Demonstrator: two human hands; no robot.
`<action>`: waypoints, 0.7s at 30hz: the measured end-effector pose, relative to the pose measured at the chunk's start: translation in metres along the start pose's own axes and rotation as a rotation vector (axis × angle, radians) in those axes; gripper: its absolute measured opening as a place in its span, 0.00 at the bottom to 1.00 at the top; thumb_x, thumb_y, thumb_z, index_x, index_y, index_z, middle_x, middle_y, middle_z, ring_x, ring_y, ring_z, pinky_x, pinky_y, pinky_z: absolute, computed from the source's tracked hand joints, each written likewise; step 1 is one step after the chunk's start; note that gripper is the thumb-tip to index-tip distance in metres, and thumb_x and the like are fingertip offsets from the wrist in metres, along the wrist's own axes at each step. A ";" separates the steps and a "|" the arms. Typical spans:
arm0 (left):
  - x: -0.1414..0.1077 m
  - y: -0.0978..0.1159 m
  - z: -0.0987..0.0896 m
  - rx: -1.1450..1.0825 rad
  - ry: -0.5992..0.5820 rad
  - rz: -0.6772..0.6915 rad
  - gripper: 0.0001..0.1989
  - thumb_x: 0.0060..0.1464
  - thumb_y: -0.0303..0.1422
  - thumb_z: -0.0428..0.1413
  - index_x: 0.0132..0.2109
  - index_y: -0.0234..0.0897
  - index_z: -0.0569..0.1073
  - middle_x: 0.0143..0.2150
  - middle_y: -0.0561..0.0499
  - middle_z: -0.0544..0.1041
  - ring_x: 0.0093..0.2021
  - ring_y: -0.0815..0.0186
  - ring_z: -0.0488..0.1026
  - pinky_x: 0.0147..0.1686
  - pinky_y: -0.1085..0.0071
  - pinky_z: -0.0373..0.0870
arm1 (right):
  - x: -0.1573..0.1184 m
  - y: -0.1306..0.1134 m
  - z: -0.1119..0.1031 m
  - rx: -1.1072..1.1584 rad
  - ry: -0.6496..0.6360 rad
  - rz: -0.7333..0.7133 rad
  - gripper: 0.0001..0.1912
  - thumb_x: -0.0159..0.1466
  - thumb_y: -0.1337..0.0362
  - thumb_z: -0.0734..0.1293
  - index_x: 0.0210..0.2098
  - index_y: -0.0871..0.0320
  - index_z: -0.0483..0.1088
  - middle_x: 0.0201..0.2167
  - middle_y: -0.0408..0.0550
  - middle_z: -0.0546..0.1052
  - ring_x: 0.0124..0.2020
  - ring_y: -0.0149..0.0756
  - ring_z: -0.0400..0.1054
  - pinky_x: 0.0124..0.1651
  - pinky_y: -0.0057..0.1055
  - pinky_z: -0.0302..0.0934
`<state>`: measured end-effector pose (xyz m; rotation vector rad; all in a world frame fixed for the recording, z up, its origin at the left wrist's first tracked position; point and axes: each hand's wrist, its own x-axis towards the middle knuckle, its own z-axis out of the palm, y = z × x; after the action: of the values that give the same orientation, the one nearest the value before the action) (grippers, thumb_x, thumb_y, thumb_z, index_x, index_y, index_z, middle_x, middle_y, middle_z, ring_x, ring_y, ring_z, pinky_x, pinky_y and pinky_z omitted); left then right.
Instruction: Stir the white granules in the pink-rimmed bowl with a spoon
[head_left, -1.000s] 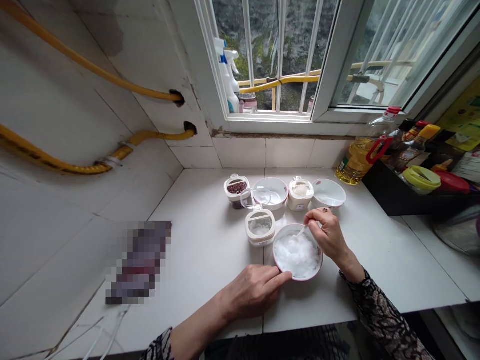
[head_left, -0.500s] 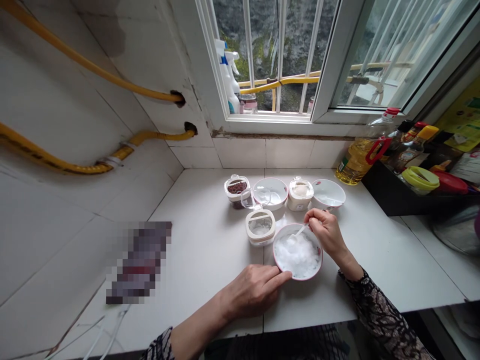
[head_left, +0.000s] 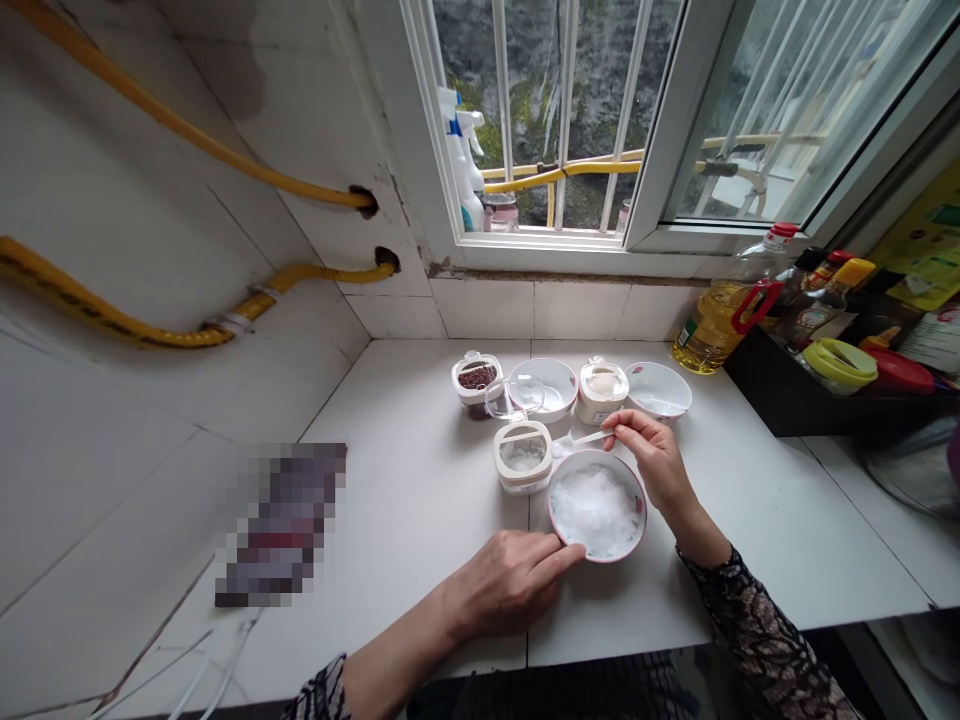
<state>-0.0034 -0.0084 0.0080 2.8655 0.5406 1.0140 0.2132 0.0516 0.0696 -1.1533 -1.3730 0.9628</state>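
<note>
A bowl [head_left: 555, 520] with a pink rim stands on the counter, holding a heap of white grainy powder [head_left: 598, 508]. My left hand [head_left: 517, 575] grips its near left rim, thumb along the edge; the other fingertips are partly hidden. Between thumb and fingers of my right hand [head_left: 649, 455] is the handle of a small white spoon [head_left: 592, 437]. The spoon is above the bowl's far edge, its tip pointing left with white powder on it. Just left of the tip sits a square jar [head_left: 523, 462] with white contents and its clear lid [head_left: 514, 398] flipped up.
Behind stand a jar of dark red bits [head_left: 478, 385], a white bowl [head_left: 544, 388], a jar of pale contents [head_left: 602, 390] and another bowl [head_left: 658, 390]. An oil bottle [head_left: 716, 310] and a black condiment box [head_left: 772, 390] are at right. A pixelated object [head_left: 281, 530] lies left.
My right hand has lifted the spoon out of the powder in the bowl and brought it over the far rim, towards the open jar. My left hand stays on the bowl.
</note>
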 end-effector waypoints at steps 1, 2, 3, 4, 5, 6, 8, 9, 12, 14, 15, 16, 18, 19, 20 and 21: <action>0.000 0.000 0.000 0.000 -0.001 -0.001 0.18 0.56 0.19 0.43 0.53 0.31 0.65 0.27 0.52 0.72 0.23 0.68 0.68 0.20 0.74 0.65 | -0.003 -0.002 0.004 -0.035 -0.010 -0.063 0.07 0.62 0.62 0.63 0.34 0.57 0.72 0.24 0.44 0.76 0.28 0.36 0.70 0.37 0.34 0.65; 0.000 0.000 0.000 -0.003 -0.003 -0.002 0.19 0.55 0.19 0.44 0.53 0.31 0.65 0.27 0.52 0.72 0.23 0.68 0.68 0.20 0.74 0.65 | -0.005 -0.003 0.008 -0.086 -0.016 -0.133 0.07 0.65 0.62 0.62 0.36 0.57 0.72 0.27 0.45 0.77 0.31 0.36 0.71 0.38 0.34 0.65; 0.000 0.000 0.000 -0.005 -0.005 -0.005 0.19 0.55 0.19 0.44 0.53 0.31 0.65 0.28 0.52 0.72 0.23 0.68 0.68 0.21 0.74 0.65 | -0.008 -0.004 0.012 -0.159 -0.020 -0.217 0.07 0.66 0.63 0.62 0.38 0.56 0.72 0.29 0.46 0.78 0.33 0.37 0.72 0.39 0.34 0.65; -0.001 0.000 0.001 -0.009 -0.006 -0.008 0.19 0.55 0.19 0.44 0.53 0.31 0.65 0.28 0.52 0.72 0.24 0.68 0.68 0.21 0.74 0.65 | -0.010 -0.005 0.016 -0.240 -0.031 -0.323 0.07 0.67 0.65 0.62 0.39 0.56 0.72 0.31 0.47 0.79 0.36 0.38 0.72 0.42 0.35 0.64; -0.001 0.000 0.001 -0.012 -0.005 -0.009 0.19 0.55 0.19 0.44 0.53 0.31 0.65 0.28 0.52 0.72 0.24 0.68 0.68 0.21 0.74 0.65 | -0.011 -0.005 0.019 -0.323 -0.064 -0.438 0.08 0.68 0.68 0.61 0.40 0.55 0.72 0.32 0.48 0.80 0.38 0.39 0.72 0.44 0.37 0.63; -0.001 0.000 0.001 -0.013 -0.001 -0.009 0.18 0.56 0.19 0.44 0.52 0.31 0.65 0.28 0.52 0.71 0.23 0.68 0.67 0.21 0.74 0.65 | -0.012 -0.005 0.021 -0.405 -0.104 -0.550 0.10 0.68 0.71 0.60 0.40 0.55 0.73 0.33 0.47 0.80 0.39 0.39 0.72 0.46 0.38 0.62; -0.001 0.000 0.001 -0.008 0.012 -0.006 0.17 0.56 0.19 0.44 0.52 0.31 0.66 0.27 0.53 0.71 0.23 0.68 0.67 0.20 0.74 0.64 | -0.013 -0.005 0.022 -0.530 -0.184 -0.725 0.14 0.67 0.75 0.59 0.41 0.55 0.72 0.34 0.47 0.81 0.40 0.39 0.72 0.49 0.40 0.60; -0.001 0.000 0.001 -0.005 0.014 -0.005 0.17 0.56 0.19 0.44 0.51 0.31 0.66 0.27 0.53 0.71 0.23 0.68 0.67 0.20 0.74 0.64 | -0.012 -0.006 0.021 -0.559 -0.200 -0.773 0.14 0.66 0.76 0.59 0.42 0.55 0.72 0.34 0.46 0.81 0.39 0.39 0.73 0.50 0.41 0.59; -0.001 0.000 0.000 -0.005 0.001 -0.004 0.17 0.57 0.19 0.44 0.52 0.30 0.66 0.27 0.53 0.71 0.23 0.68 0.68 0.20 0.74 0.65 | -0.012 -0.010 0.013 -0.520 -0.113 -0.755 0.13 0.66 0.75 0.59 0.41 0.55 0.72 0.31 0.46 0.80 0.37 0.39 0.72 0.47 0.40 0.60; -0.001 0.000 0.000 -0.010 -0.011 -0.009 0.17 0.57 0.19 0.44 0.53 0.30 0.65 0.28 0.52 0.72 0.24 0.68 0.69 0.21 0.74 0.66 | -0.012 -0.012 0.004 -0.486 -0.007 -0.672 0.11 0.66 0.73 0.60 0.38 0.55 0.72 0.27 0.46 0.78 0.34 0.40 0.70 0.44 0.40 0.61; -0.001 0.000 0.000 -0.008 -0.013 -0.011 0.17 0.57 0.19 0.44 0.53 0.31 0.65 0.28 0.52 0.72 0.24 0.68 0.69 0.21 0.74 0.66 | -0.011 -0.012 0.000 -0.493 0.034 -0.639 0.10 0.65 0.72 0.60 0.36 0.54 0.72 0.26 0.46 0.77 0.33 0.40 0.69 0.42 0.39 0.61; -0.001 0.000 0.000 -0.004 -0.013 -0.014 0.18 0.57 0.19 0.44 0.53 0.31 0.65 0.28 0.52 0.72 0.24 0.68 0.69 0.21 0.74 0.66 | -0.011 -0.012 -0.004 -0.518 0.055 -0.620 0.10 0.65 0.71 0.59 0.34 0.54 0.71 0.25 0.46 0.75 0.32 0.40 0.68 0.41 0.39 0.61; -0.001 0.001 0.001 0.005 -0.006 -0.017 0.18 0.56 0.19 0.44 0.53 0.32 0.65 0.28 0.52 0.72 0.24 0.68 0.69 0.21 0.74 0.66 | -0.009 -0.009 -0.009 -0.600 0.052 -0.626 0.11 0.64 0.71 0.59 0.30 0.54 0.70 0.24 0.45 0.74 0.30 0.39 0.66 0.40 0.38 0.59; -0.001 0.001 0.001 0.007 -0.004 -0.016 0.18 0.56 0.19 0.44 0.53 0.32 0.65 0.28 0.52 0.72 0.24 0.68 0.69 0.21 0.74 0.66 | -0.008 -0.006 -0.010 -0.648 0.027 -0.641 0.10 0.63 0.72 0.59 0.29 0.55 0.69 0.23 0.45 0.73 0.29 0.39 0.66 0.41 0.38 0.58; -0.001 0.001 0.001 0.007 -0.002 -0.014 0.18 0.56 0.19 0.44 0.53 0.32 0.65 0.28 0.52 0.72 0.24 0.68 0.69 0.21 0.74 0.66 | -0.007 -0.004 -0.011 -0.692 -0.007 -0.653 0.10 0.62 0.72 0.59 0.29 0.55 0.69 0.23 0.44 0.73 0.29 0.39 0.65 0.42 0.39 0.58; -0.001 0.001 0.001 0.005 -0.001 -0.011 0.19 0.55 0.19 0.44 0.53 0.32 0.65 0.28 0.52 0.72 0.24 0.68 0.68 0.21 0.74 0.65 | -0.006 -0.001 -0.010 -0.729 -0.045 -0.659 0.10 0.61 0.73 0.59 0.29 0.55 0.69 0.23 0.44 0.74 0.29 0.38 0.65 0.44 0.39 0.57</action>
<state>-0.0036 -0.0092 0.0070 2.8643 0.5596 1.0107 0.2227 0.0448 0.0703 -1.0547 -2.0419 -0.0054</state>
